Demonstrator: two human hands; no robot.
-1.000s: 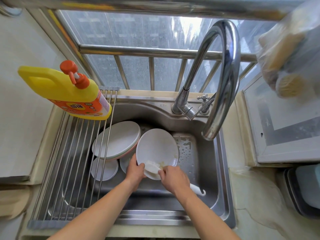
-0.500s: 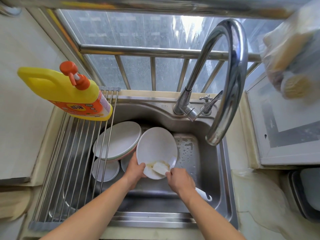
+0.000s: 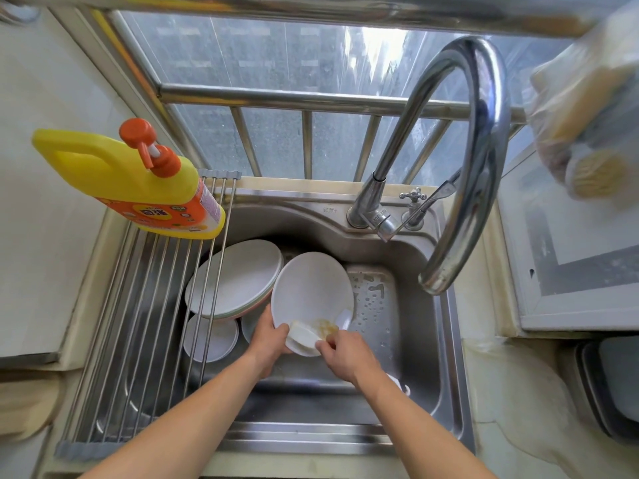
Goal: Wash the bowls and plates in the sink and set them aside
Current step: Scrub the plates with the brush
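Observation:
A white plate [image 3: 311, 288] is tilted up inside the steel sink [image 3: 425, 340], with brown residue near its lower rim. My left hand [image 3: 268, 338] grips the plate's lower left edge. My right hand [image 3: 345, 354] holds a white dish brush [image 3: 304, 335], whose head lies on the plate and whose handle end shows behind my wrist. A stack of white plates [image 3: 238, 276] leans at the sink's left. Two small white bowls [image 3: 211, 337] lie below that stack, partly under the rack.
A roll-up metal rack [image 3: 145, 323] covers the sink's left side, with a yellow detergent bottle [image 3: 135, 184] at its far end. The curved faucet [image 3: 477, 167] arches over the right of the sink. A plastic bag [image 3: 587, 108] hangs at upper right.
The brush head has slid left along the plate's lower rim, uncovering brown residue. My right hand shifted slightly right then back toward the plate. The plate stays tilted in my left hand.

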